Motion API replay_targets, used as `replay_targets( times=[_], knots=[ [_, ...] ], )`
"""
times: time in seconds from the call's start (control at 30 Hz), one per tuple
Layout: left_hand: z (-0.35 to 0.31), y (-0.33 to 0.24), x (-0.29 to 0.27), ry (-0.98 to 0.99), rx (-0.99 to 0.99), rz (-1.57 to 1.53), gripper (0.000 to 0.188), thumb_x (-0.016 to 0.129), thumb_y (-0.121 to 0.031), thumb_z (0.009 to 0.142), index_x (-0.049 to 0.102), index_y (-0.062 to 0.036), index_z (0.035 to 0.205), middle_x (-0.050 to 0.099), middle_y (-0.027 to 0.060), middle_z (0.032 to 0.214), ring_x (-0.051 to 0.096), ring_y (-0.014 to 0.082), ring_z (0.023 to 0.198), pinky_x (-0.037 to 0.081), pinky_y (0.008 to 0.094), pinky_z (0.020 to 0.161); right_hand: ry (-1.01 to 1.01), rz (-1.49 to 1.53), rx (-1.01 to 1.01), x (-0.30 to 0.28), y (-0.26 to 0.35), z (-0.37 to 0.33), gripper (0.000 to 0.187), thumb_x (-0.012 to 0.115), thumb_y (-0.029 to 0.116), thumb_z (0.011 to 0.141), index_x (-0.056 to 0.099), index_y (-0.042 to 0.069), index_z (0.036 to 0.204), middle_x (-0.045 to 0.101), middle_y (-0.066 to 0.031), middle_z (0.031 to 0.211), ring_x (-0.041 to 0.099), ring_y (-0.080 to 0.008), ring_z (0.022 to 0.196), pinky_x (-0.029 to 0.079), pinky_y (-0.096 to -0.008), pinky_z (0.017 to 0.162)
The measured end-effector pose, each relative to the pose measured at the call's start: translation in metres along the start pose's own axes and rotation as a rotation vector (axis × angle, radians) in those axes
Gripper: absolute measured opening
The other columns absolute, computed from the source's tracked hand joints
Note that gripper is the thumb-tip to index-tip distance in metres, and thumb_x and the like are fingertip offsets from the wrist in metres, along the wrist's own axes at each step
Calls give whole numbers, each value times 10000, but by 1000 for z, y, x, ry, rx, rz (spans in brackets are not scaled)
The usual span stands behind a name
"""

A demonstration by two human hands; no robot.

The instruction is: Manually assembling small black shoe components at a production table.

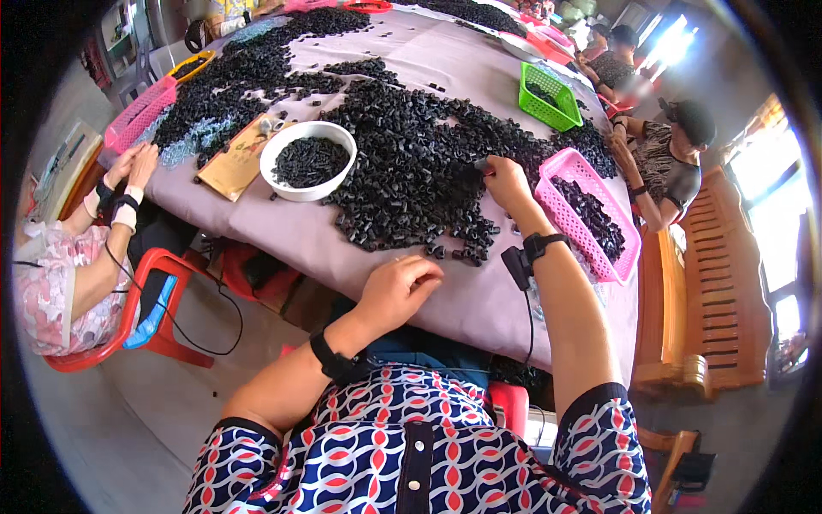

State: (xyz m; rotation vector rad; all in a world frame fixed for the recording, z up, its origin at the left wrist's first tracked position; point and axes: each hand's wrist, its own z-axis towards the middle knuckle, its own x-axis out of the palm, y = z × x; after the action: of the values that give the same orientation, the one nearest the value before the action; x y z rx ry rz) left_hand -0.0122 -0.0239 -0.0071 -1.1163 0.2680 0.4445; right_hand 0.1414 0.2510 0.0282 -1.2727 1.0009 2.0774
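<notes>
A wide heap of small black plastic pieces (pixel 402 163) covers the middle of the cloth-covered table. At the heap's right side my right hand (pixel 511 187) is closed, its fingertips pinching what looks like one small black piece (pixel 485 165). My left hand (pixel 399 291) hovers over the near table edge, just below the heap, its fingers curled in and pressed together. Whether anything is in them is hidden. Beside my right forearm sits a pink perforated basket (pixel 558 216) with black pieces inside. A white bowl (pixel 300 195), also holding black pieces, stands left of the heap.
A brown cardboard piece (pixel 235 163) lies left of the bowl. A green basket (pixel 548 113) stands at the far right, another pink basket (pixel 141 111) at the left edge. Co-workers sit at both sides, one on a red chair (pixel 163 300). Cables hang from my right wristband (pixel 545 247).
</notes>
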Motion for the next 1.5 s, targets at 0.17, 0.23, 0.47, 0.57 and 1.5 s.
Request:
replay_targets(
  times=[0.17, 0.23, 0.47, 0.57, 1.5],
  knots=[
    [-2, -8, -10, 58, -77, -62, 125, 660, -108, 874, 683, -26, 965, 663, 94, 880, 646, 227, 782, 545, 306, 678, -8, -105, -74, 6, 13, 5, 287, 599, 12, 750, 628, 49, 1033, 672, -195, 937, 652, -390, 893, 528, -455, 794],
    [-1, -6, -12, 68, -64, -63, 123, 660, -103, 873, 684, -26, 966, 664, 93, 883, 647, 225, 788, 544, 305, 683, 31, -139, -97, 8, 10, 8, 296, 653, 12, 718, 600, 37, 1008, 657, -192, 920, 638, -396, 909, 518, -450, 794],
    [2, -3, -19, 101, -93, -101, 117, 663, -68, 861, 686, -25, 967, 672, 90, 896, 656, 213, 795, 542, 292, 683, 70, -71, -182, 1, 13, 9, 330, 620, -22, 702, 604, 32, 1027, 625, -158, 831, 628, -388, 826, 526, -443, 754],
    [8, -3, -18, 114, -111, -113, 115, 663, -68, 867, 688, -22, 969, 667, 93, 896, 652, 200, 775, 540, 287, 659, 139, 56, -63, 2, 3, 13, 310, 640, -5, 677, 590, 23, 982, 613, -164, 778, 629, -363, 770, 505, -431, 685],
    [34, -3, -12, 52, 6, 134, 70, 676, -10, 817, 681, -17, 887, 688, 113, 854, 655, 258, 777, 522, 334, 688, 201, -262, -77, 6, 22, 31, 139, 638, 35, 791, 607, 42, 926, 693, -140, 882, 705, -284, 826, 578, -377, 696]
  ],
)
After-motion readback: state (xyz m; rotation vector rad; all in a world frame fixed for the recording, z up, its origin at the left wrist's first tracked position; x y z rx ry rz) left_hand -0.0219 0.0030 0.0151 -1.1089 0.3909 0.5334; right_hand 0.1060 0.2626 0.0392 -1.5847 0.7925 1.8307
